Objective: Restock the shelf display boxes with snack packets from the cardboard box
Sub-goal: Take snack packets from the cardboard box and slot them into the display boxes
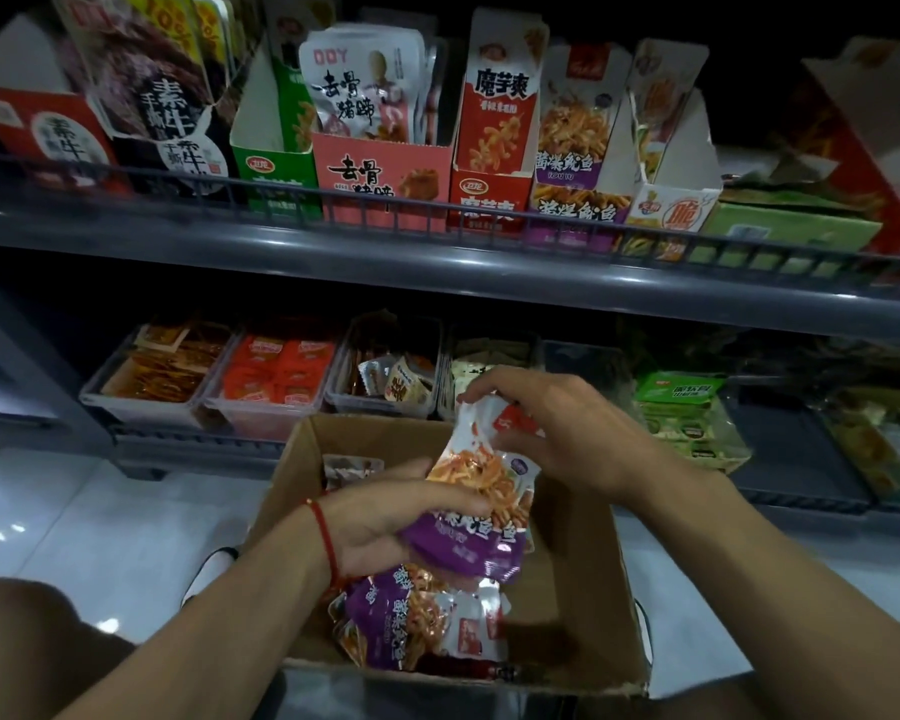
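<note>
Two hands work mid-frame above the cardboard box (583,553): left hand (385,522) curls under the purple packets (484,491), right hand (567,428) pinches their tops. Gathering step, I judge; next, lift them to the matching purple display box (575,210), upper right of centre.

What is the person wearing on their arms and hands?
Both arms are bare, with no sleeves showing and no gloves. The left hand has a thin red string bracelet tied round its wrist. The right hand has nothing on its wrist, and I can see no rings or watch on either hand.
</note>
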Tool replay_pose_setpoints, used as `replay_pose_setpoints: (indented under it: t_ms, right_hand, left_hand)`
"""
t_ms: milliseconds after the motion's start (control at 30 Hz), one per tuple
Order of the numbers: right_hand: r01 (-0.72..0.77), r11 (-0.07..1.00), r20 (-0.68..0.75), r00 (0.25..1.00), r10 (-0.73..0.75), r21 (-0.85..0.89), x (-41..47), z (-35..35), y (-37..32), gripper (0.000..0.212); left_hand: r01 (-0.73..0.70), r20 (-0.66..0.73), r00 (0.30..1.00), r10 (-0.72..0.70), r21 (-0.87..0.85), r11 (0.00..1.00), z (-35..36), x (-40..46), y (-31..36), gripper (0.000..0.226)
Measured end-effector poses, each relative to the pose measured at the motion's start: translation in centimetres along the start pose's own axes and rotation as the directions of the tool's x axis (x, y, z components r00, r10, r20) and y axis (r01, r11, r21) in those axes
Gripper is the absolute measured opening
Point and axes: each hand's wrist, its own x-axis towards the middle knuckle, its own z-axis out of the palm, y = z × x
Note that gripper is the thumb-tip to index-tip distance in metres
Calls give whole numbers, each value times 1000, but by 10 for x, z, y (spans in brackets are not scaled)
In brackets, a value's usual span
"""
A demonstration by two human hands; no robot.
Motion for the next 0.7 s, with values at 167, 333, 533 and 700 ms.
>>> replay_pose_setpoints:
  t_ms: [167, 333, 533, 700]
  right_hand:
    - [91, 981, -24, 996, -89, 169, -2, -3, -7, 47]
    - [96, 941, -104, 992, -65, 325, -8, -13, -4, 45]
    - [114, 932, -274, 961, -17, 343, -5, -8, -3, 42]
    - [-59, 837, -261, 936, 236, 544, -4, 7, -6, 78]
  left_hand:
    - [86, 277, 960, -34, -179, 980, -11, -3, -5, 50]
    - [21, 461, 881, 104, -258, 966, -4, -2, -12, 52]
    - [-91, 372, 904, 212, -317, 944, 14, 3, -7, 53]
    - [-269, -143, 953, 266, -7, 963, 30, 7, 4, 50]
